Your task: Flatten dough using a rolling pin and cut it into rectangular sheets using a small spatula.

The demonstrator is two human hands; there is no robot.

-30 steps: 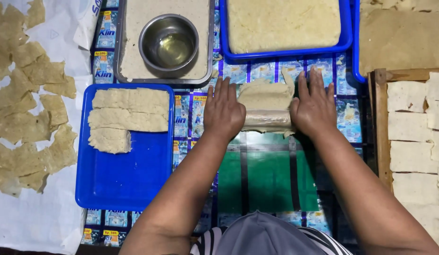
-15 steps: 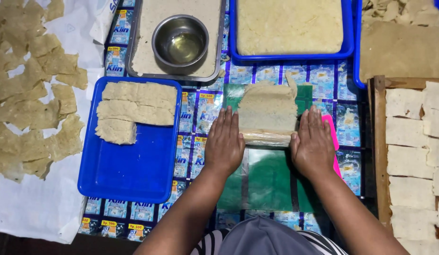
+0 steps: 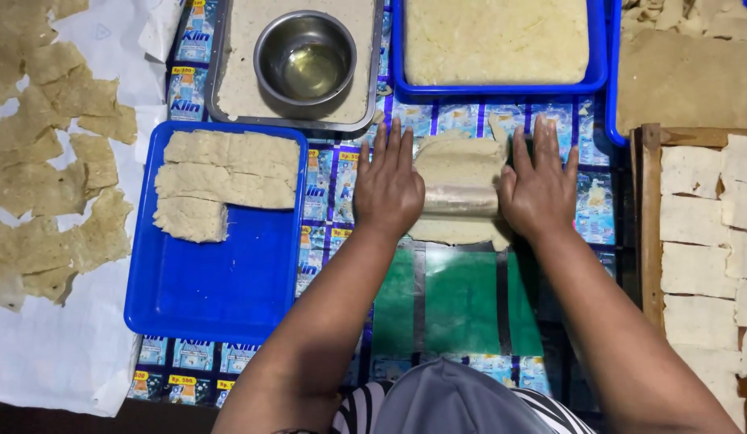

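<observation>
Dough sheet (image 3: 459, 165), pale and thin, lies at 12 o'clock from your body, partly rolled around a translucent rolling pin (image 3: 460, 200) that crosses its middle. Nearest you, a green mat (image 3: 462, 301) covers the worktop (image 3: 341, 233), whose surface is lined with printed blue sachets. Your left hand (image 3: 387, 189) rests flat with fingers spread at the 9 o'clock end of the pin, palm down and grasping nothing. Your right hand (image 3: 540, 186) presses the same way at the 3 o'clock end, also flat and released.

At 9 o'clock of the left hand sits a blue tray (image 3: 221, 289) holding three pale dough slabs (image 3: 225, 181) in its far half. Farther out at 9 o'clock, torn tan pieces (image 3: 44, 161) lie scattered on a white sheet (image 3: 60, 354). At 3 o'clock, a wooden frame (image 3: 650, 225) holds rows of white squares (image 3: 699, 233).

Farther off, at 11 o'clock, a metal bowl (image 3: 305, 60) of clear liquid stands in a grey tray (image 3: 237, 80). At 12 o'clock another blue tray (image 3: 598, 56) is filled with a crumbly pale mass (image 3: 495, 38).
</observation>
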